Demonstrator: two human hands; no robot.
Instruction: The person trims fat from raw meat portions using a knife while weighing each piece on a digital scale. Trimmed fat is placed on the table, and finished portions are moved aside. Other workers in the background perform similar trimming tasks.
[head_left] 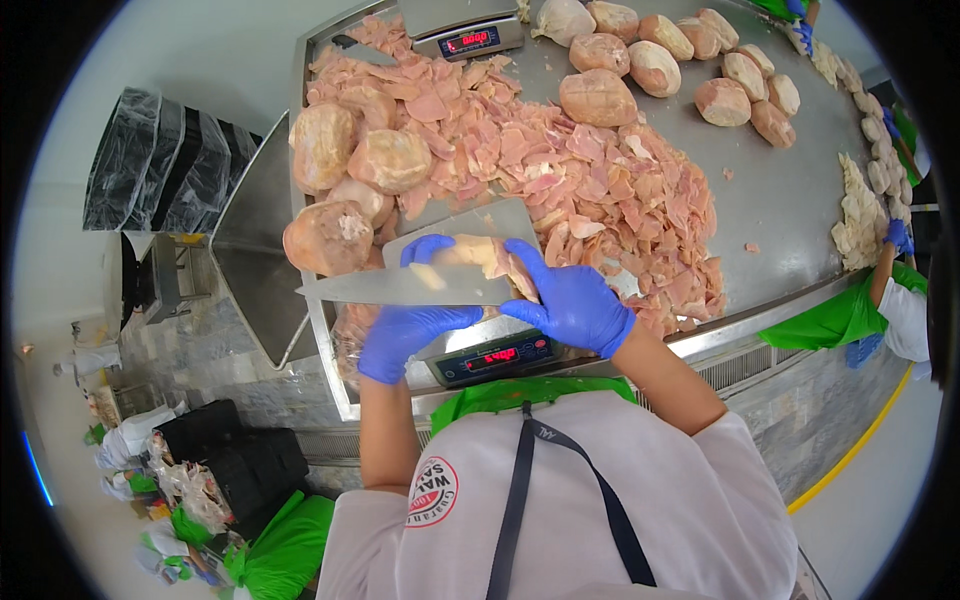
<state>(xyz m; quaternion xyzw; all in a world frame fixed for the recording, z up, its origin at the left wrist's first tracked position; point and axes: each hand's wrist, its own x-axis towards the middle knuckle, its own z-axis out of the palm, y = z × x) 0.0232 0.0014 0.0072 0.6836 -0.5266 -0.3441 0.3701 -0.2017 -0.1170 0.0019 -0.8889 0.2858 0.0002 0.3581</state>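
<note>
In blue gloves, both hands work above a bench scale (pixel 495 360) at the table's near edge. My left hand (pixel 405 335) is closed around a piece of ham (pixel 462 252), fingers curled over its far side and thumb along the near side. My right hand (pixel 580 305) grips a large knife (pixel 400 287), its handle hidden in the palm. The broad blade points left across the near side of the ham, tip past my left hand. Right fingers also touch the ham's right end. Under it lies the scale's metal plate (pixel 510 220).
Thin ham slices (pixel 580 170) pile across the steel table (pixel 780 220). Whole hams (pixel 320 150) sit at left, more (pixel 600 97) at the far side. A second scale (pixel 460 25) stands at the back, another knife (pixel 362 50) beside it. Co-workers' gloved hands (pixel 898 236) show at right.
</note>
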